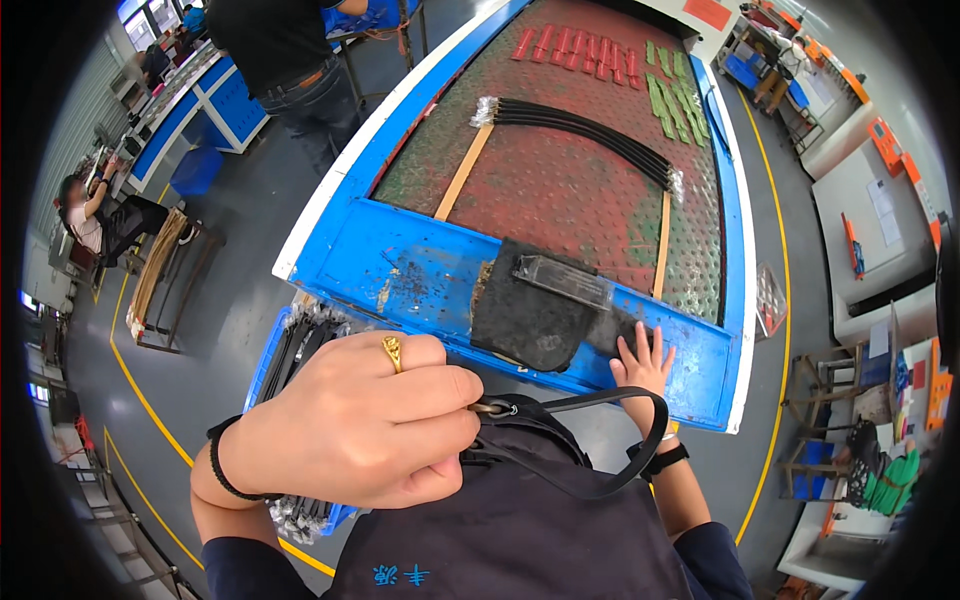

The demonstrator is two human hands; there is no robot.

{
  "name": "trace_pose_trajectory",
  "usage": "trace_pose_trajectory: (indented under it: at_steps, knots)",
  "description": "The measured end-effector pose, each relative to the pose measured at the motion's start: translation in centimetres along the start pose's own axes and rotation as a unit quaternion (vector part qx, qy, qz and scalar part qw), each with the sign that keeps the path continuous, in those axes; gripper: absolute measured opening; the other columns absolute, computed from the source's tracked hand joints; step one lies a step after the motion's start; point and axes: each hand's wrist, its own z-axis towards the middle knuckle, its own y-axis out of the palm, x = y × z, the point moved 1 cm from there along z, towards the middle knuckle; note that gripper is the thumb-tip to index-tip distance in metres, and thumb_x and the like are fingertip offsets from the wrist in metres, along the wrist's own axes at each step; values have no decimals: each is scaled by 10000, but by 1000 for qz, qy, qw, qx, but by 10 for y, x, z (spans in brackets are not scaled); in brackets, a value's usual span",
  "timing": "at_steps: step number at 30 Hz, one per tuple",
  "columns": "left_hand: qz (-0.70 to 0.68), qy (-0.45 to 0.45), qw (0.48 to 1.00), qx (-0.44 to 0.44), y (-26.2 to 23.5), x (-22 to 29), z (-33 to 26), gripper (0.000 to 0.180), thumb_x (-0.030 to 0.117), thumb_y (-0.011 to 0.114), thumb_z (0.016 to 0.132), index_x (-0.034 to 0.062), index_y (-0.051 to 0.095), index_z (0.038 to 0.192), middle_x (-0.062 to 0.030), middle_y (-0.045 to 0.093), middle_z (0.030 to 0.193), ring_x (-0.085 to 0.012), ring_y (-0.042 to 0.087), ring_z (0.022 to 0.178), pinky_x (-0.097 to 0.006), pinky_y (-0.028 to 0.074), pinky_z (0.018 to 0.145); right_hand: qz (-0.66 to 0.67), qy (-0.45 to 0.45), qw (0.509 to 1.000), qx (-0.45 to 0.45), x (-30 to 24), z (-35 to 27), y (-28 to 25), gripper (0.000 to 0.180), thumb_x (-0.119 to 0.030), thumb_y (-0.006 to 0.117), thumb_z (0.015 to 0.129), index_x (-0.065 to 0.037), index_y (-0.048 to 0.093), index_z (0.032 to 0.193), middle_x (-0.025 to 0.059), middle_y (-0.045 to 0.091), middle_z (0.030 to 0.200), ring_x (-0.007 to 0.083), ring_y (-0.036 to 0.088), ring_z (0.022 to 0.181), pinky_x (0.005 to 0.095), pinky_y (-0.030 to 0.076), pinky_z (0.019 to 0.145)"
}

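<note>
My left hand (365,425) is closed in front of my chest, a ring on one finger. Its curled fingers are at the metal clasp (494,408) of a black strap (655,425), which loops to the right over dark fabric (500,530) with blue lettering. My right hand (645,362) lies with fingers spread on the blue front ledge (420,285) of the worktable. Just left of it is a black pad (530,320), with a dark rectangular block (565,282) wrapped in clear plastic on its far edge.
On the red-green studded surface (560,215), black cords (585,130) with plastic-wrapped ends lie across two wooden strips (465,175). Red pieces (575,52) and green pieces (678,105) lie farther back. A blue crate (265,365) of black cords stands left. Someone in black (270,45) stands beyond.
</note>
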Motion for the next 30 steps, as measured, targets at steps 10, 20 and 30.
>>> trace_pose_trajectory:
  at_steps: [10,20,30]
  knots:
    - [-14,10,999,-30,8,-1,9,182,20,597,467,72,589,641,-24,569,744,-179,491,558,-277,403,465,401,-305,864,19,-94,32,-223,500,-467,382,914,-73,640,1084,93,555,1021,281,528,1038,479,277,1007]
    - [-34,27,999,-9,7,-1,9,173,17,602,475,73,589,639,-16,562,739,-171,472,541,-274,376,451,358,-410,839,-7,-122,39,-228,558,-527,346,892,-109,630,1129,38,500,916,234,527,952,475,305,987]
    - [-41,32,999,-4,7,-3,10,169,16,603,471,72,588,629,-15,564,742,-169,479,545,-269,375,452,347,-407,845,1,-122,40,-228,559,-527,342,892,-110,639,1116,30,494,893,229,531,924,463,317,981]
